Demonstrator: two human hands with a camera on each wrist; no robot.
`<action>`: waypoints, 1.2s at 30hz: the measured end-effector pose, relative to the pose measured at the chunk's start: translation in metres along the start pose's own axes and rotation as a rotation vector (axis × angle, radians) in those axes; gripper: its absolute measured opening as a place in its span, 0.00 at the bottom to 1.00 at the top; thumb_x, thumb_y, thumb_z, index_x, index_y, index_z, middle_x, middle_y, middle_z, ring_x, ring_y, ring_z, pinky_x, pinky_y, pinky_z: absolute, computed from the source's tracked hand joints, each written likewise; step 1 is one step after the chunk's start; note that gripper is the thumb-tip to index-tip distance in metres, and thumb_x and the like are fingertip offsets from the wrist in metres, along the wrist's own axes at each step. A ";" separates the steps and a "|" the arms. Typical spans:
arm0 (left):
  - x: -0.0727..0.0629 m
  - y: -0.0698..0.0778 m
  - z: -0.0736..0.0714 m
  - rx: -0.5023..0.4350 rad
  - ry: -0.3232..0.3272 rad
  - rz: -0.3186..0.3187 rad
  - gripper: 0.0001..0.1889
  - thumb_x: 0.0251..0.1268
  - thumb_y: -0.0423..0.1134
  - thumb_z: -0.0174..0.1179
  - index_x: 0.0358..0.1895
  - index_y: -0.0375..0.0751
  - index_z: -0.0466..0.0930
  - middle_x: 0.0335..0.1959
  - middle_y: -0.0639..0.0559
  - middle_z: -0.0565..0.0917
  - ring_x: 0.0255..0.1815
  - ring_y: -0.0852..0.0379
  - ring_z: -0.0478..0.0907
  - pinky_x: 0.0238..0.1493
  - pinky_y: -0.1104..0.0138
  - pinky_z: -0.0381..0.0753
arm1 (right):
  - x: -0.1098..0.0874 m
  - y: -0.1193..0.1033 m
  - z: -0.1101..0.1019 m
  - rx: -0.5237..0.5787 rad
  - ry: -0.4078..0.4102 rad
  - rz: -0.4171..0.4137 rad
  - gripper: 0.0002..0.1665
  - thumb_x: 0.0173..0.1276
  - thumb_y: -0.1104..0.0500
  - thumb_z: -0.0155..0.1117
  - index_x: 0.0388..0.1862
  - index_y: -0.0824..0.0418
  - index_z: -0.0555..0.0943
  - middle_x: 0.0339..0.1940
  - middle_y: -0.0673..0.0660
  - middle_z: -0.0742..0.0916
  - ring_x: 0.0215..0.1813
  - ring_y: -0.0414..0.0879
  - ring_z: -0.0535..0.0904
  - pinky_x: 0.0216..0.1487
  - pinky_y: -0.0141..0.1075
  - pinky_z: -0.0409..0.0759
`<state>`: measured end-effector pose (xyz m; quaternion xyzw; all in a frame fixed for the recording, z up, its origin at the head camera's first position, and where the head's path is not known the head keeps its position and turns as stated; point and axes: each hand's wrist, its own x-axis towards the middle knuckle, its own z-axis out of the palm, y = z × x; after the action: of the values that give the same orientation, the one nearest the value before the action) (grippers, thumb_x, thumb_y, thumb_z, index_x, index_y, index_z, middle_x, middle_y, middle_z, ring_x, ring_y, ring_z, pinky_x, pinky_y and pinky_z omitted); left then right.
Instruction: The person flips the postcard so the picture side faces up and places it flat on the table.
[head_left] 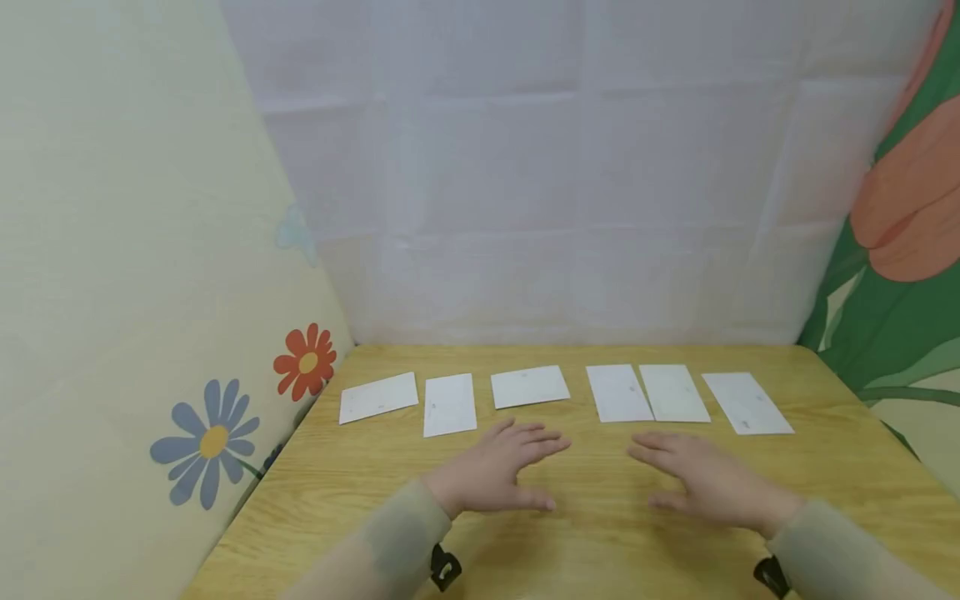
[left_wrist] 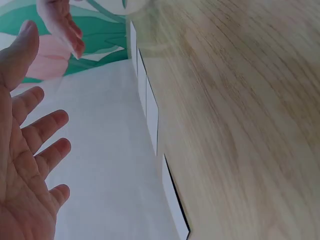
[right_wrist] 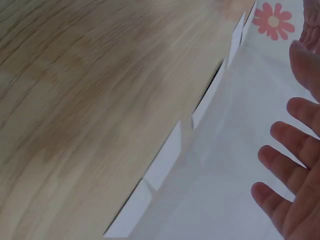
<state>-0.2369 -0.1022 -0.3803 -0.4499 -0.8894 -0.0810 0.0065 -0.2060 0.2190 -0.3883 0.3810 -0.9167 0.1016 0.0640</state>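
My left hand [head_left: 502,468] is held above the wooden table [head_left: 585,550], fingers spread and holding nothing. Facing it, my right hand [head_left: 708,479] hovers with fingers extended and is likewise bare. Several white cards lie in a loose row beyond the hands. Nearest the left hand are a tilted card [head_left: 530,387] and an upright-set card [head_left: 450,405]; the far-left card [head_left: 378,398] lies at a slant. Beyond the right hand, two cards, one on the left [head_left: 619,392] and one on the right [head_left: 674,392], lie side by side, with another card [head_left: 747,403] farther right. Small faint marks show on some cards.
A white cloth [head_left: 570,208] hangs behind the table's back edge. At the left stands a pale wall covering [head_left: 150,208] with printed flowers; at the right is one with a large tulip print [head_left: 915,200]. Dark straps [head_left: 446,568] show at both wrists.
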 end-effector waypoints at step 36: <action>0.121 0.027 0.059 -0.367 -0.007 -0.184 0.30 0.70 0.54 0.54 0.73 0.51 0.62 0.70 0.58 0.67 0.71 0.59 0.61 0.68 0.66 0.60 | -0.027 0.131 0.033 0.187 0.089 0.573 0.33 0.68 0.57 0.59 0.62 0.80 0.67 0.59 0.80 0.73 0.60 0.77 0.66 0.59 0.65 0.64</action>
<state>-0.2839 0.0188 -0.4244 -0.3607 -0.8970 -0.2406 -0.0861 -0.2817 0.3200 -0.4438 0.1062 -0.9699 0.2160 0.0376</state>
